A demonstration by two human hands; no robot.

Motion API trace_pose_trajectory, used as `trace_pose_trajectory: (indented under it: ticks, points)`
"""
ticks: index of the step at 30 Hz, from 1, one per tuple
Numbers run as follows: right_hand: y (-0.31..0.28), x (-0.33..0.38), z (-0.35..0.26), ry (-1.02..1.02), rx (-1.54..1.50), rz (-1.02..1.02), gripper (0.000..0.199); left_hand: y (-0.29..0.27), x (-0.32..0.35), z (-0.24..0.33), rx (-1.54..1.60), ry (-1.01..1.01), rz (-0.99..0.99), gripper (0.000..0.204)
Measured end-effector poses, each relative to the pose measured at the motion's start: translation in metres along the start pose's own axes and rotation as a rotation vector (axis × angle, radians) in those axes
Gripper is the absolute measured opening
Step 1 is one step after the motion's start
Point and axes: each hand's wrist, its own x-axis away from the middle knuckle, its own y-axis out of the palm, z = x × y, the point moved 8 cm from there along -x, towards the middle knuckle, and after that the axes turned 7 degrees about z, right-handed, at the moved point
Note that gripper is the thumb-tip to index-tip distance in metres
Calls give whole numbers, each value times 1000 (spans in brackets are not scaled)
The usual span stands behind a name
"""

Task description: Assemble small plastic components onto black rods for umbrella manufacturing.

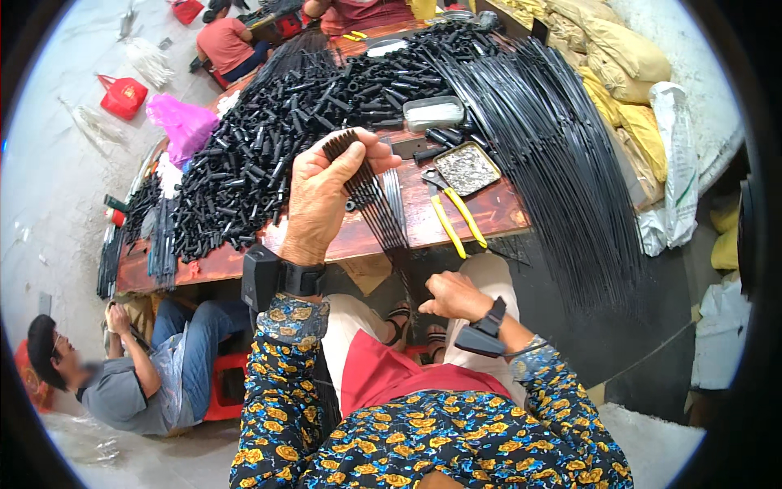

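Observation:
My left hand (330, 175) is closed around a fan of thin black rods (376, 208), thumb pressed across them near their upper ends. They slant down past the table's front edge toward my lap. Close to their lower ends, my right hand (458, 295) is curled shut in front of my knee; whatever its fingers hold is too small or hidden to make out. Yellow-handled pliers (450, 210) lie on the table just beyond it, partly against a shallow square tin of small metal pieces (467, 169).
A heap of short black tubular parts (252, 155) covers much of the red wooden table (423, 232). Long black rods (554, 155) hang over its right side. A clear plastic box (433, 114) stands behind the tin. One person (134, 379) sits at lower left; others are beyond the table.

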Motion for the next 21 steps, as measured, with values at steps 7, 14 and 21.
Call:
trace_pose_trajectory:
  ticks: [7, 14, 21]
  points:
    - [-208, -44, -65, -251, -103, 419, 23, 6, 6, 3, -10, -2, -15, 21]
    - [-288, -159, 42, 156, 148, 680, 19, 10, 9, 1, -33, -10, -31, 22]
    - [-271, -201, 77, 218, 160, 785, 17, 5, 13, 5, -109, -32, -38, 23]
